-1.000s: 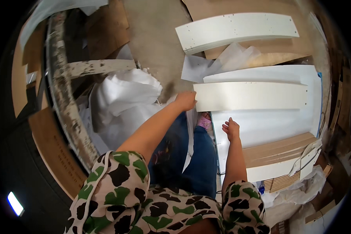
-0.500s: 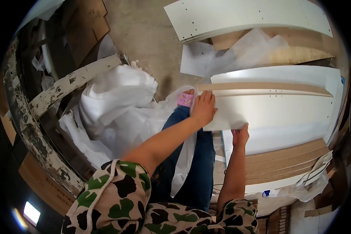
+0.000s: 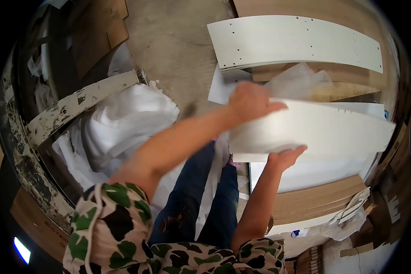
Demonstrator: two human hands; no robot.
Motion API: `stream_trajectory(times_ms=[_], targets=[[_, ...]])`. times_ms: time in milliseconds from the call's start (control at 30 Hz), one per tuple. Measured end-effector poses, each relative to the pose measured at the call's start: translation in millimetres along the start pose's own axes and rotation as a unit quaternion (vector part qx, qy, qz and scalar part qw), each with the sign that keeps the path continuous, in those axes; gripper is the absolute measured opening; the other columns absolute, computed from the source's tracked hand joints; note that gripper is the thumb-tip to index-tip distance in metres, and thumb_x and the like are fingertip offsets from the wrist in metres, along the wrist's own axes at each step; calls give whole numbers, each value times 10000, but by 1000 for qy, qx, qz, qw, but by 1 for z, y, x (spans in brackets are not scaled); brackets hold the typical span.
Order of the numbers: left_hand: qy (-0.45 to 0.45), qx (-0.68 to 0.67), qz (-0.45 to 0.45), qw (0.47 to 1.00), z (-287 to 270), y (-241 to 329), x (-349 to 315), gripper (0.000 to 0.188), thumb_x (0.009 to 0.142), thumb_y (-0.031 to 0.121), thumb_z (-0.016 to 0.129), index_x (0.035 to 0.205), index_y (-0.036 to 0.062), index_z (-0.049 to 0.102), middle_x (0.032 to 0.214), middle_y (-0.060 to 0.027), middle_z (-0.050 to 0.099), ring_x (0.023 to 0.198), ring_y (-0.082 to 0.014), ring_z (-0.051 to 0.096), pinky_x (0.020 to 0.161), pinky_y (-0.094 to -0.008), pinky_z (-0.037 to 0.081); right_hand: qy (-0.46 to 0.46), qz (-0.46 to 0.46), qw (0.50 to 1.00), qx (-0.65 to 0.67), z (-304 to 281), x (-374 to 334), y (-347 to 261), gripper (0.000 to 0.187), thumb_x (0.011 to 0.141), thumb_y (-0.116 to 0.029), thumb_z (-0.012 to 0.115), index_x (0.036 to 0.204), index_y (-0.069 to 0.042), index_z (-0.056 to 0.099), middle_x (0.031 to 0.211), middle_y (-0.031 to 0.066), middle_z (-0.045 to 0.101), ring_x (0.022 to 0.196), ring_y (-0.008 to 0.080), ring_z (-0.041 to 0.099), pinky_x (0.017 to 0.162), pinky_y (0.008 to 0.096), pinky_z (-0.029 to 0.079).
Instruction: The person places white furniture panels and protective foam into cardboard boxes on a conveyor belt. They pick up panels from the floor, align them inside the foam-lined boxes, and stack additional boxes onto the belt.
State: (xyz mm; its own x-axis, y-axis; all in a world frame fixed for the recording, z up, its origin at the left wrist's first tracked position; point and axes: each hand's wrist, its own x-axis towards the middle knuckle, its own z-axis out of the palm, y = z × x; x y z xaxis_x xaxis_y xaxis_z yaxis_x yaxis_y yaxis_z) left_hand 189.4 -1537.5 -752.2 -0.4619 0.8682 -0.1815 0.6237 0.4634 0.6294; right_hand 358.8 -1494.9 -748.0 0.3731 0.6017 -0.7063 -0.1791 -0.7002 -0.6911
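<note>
A long white board point(image 3: 329, 130) is held up at a tilt between my two hands. My left hand point(image 3: 250, 101), smeared by motion, is closed over its far edge near the left end, with the thumb lying on the white face. At the near edge my right hand point(image 3: 284, 158) grips the board, fingers hidden beneath it and thumb along the edge. Below the held board lies a white sheet or panel point(image 3: 283, 176), mostly covered by it. Nearer to me is a stack of boards point(image 3: 317, 196) with brown raw edges.
White panels with drilled holes point(image 3: 301, 43) lie on cardboard at the far right, beside translucent wrap point(image 3: 301, 80). White foam sheeting point(image 3: 128, 114) is heaped at left, next to a frame with peeling paint point(image 3: 82, 100). Cardboard point(image 3: 96, 36) stands beyond it on the concrete floor point(image 3: 173, 45).
The white board has been raised and tilted, its far edge moving up. My left hand has moved away from me and right along with that edge. My right hand keeps hold of the near edge.
</note>
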Motion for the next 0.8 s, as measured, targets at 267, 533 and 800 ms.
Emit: stream_trajectory(times_ms=[267,533,800], targets=[[122,50,-18,991,-13,-120,82,623,714,692,508,604,83,576,551,-109,574,585,-263,593,591,-369,477,-17,-63,988,-140,154,26,29,649,895,-464,408,1190,114,413,1209,175,471,1033,287,478,897,379,405],[30,214,-139,966,-41,-176,111,679,767,537,573,1092,-57,526,1106,-206,521,1056,-321,484,895,-461,367,-248,-34,907,-340,179,83,67,537,919,-376,399,1159,104,415,1104,183,500,950,267,562,808,384,538],[-14,190,-99,977,13,-193,48,586,737,614,524,810,57,691,882,-128,597,854,-288,561,740,-413,442,-303,149,922,-191,150,101,85,542,912,-471,396,1253,-50,389,1257,104,438,1116,256,464,945,425,411]])
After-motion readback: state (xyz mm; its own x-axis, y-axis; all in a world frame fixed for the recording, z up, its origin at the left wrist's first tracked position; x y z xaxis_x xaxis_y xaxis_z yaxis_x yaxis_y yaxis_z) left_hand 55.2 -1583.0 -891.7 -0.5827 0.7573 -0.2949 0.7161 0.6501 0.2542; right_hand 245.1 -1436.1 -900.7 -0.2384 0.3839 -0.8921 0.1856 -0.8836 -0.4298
